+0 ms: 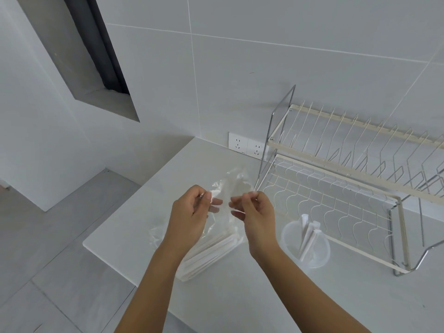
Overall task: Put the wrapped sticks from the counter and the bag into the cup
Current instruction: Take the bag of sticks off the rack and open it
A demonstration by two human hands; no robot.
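Our left hand (192, 213) and right hand (255, 212) each pinch the mouth of the clear plastic bag (223, 188), wrapped sticks (211, 253) inside; more sticks stand in the translucent cup (306, 246) right of it on the counter (264, 296).

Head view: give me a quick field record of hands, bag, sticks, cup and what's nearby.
left hand: pinching the bag's top edge
right hand: pinching the same edge opposite
bag: clear plastic, held up over the counter
wrapped sticks in bag: a white bundle in its lower part
cup: translucent, right of the bag
sticks in cup: a few, leaning
dish rack: behind the cup
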